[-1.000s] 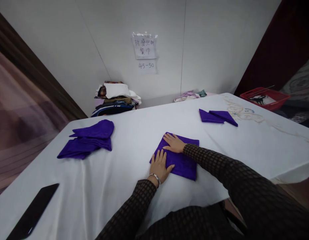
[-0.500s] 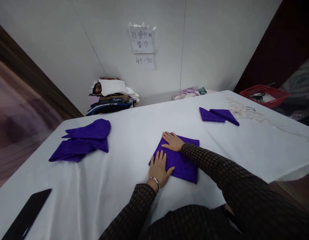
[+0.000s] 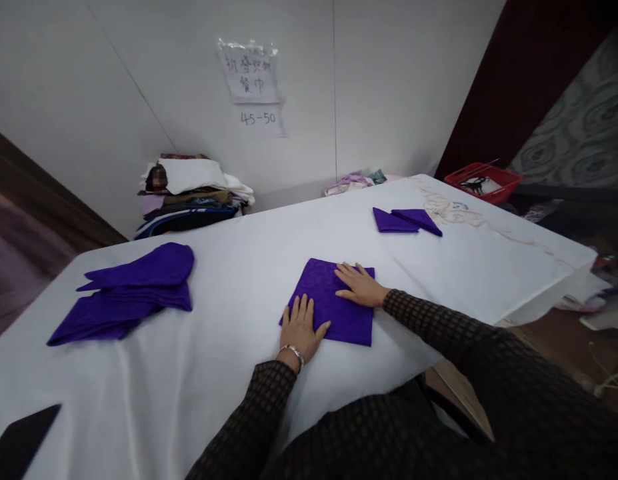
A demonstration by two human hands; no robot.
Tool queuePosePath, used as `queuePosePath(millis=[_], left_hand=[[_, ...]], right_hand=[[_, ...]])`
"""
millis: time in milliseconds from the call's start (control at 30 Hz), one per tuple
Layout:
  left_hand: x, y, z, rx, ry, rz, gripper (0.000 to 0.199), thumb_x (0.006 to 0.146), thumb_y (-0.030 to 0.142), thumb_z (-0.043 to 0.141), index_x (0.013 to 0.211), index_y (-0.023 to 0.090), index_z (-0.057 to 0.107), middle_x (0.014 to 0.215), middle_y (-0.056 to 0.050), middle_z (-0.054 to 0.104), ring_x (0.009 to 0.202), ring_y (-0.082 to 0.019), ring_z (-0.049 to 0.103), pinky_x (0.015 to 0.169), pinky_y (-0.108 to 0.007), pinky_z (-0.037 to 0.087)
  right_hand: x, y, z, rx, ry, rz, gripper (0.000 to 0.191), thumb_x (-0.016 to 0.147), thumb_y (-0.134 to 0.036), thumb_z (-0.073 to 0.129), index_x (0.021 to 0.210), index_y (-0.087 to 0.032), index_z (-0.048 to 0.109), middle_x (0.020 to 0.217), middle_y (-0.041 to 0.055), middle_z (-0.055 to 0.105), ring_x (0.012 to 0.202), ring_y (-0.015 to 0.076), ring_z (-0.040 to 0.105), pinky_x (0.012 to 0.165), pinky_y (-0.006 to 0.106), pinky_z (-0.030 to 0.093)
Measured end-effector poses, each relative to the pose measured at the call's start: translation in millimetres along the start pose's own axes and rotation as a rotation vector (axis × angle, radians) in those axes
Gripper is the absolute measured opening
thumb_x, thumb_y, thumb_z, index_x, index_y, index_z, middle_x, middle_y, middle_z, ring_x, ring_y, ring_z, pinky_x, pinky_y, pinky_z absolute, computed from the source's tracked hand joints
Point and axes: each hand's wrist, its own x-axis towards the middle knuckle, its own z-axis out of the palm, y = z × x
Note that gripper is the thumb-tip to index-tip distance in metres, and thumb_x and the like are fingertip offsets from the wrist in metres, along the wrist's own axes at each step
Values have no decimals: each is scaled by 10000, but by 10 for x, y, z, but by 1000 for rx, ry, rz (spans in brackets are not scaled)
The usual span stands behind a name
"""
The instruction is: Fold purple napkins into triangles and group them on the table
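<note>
While the folded purple cloth point(image 3: 339, 315) lies flat on the white tablecloth point(image 3: 239, 267) in front of us, we have our left hand point(image 3: 303, 333) on its lower left edge, fingers a little spread and thumb wide, and our right hand point(image 3: 363, 288) on its upper right part, fingers slightly parted and thumb out. Neither hand pinches anything; we seem to be pressing the layers smooth. To do this well, we should use light, even pressure, one hand anchoring while the other strokes outward, so the layers neither slide nor wrinkle. We should check the corners too, since the upper left looks less square than the lower right. Our looser purple pile point(image 3: 146, 273) sits well apart on the left.
</note>
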Motion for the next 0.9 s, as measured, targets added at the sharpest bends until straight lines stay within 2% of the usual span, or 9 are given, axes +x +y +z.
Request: queuePosePath(millis=[167,367,467,533,600,700,767,900], left_hand=[[-5,-9,33,6,13,3,729,874,603,297,1416,117,338,1502,-122,275,1396,-294,185,1122,-501,161],[32,-22,-38,-20,-32,-13,721,873,592,330,1417,119,333,1501,-133,274,1395,-298,189,1114,-512,183],[77,157,-172,-50,-11,-4,734,873,602,322,1414,105,331,1505,-147,256,1396,-308,180,1113,-539,155],[74,374,-249,-79,38,101,722,874,604,322,1415,126,332,1509,-135,255,1402,-296,162,1123,-538,120],[19,605,-269,-135,46,285,714,872,608,330,1422,154,318,1507,-117,270,1406,-273,154,1133,-518,116],[-139,830,-171,-216,0,533,762,844,656,338,1433,176,284,1502,-104,288,1405,-251,166,1137,-494,134],[-244,864,-68,-239,-39,595,797,822,690,338,1432,178,283,1496,-111,301,1397,-255,195,1132,-493,150],[-346,809,38,-252,-90,582,812,819,702,319,1431,170,283,1493,-121,304,1396,-263,197,1127,-507,146]], right_hand=[[8,292,65,-52,-16,98,767,892,-655,184,1450,-135,267,1516,144,217,1402,276,143,1115,501,105],[18,320,148,-76,17,93,766,888,-663,183,1445,-146,283,1517,132,222,1402,271,149,1113,500,113],[10,316,145,-75,18,94,765,886,-665,186,1447,-154,277,1520,125,217,1403,267,144,1114,495,112],[11,319,139,-76,15,96,768,886,-666,185,1449,-150,271,1520,128,214,1404,266,141,1113,494,114],[15,323,136,-75,9,96,778,886,-667,185,1448,-136,269,1519,136,212,1404,271,139,1110,500,118],[21,329,140,-72,4,92,782,884,-671,188,1450,-137,265,1520,138,208,1404,275,135,1107,508,121],[22,331,147,-74,9,92,770,884,-670,188,1453,-155,262,1520,132,208,1404,273,137,1107,506,121],[19,336,157,-83,17,96,758,886,-666,186,1452,-168,267,1517,127,224,1401,269,155,1109,501,124]])
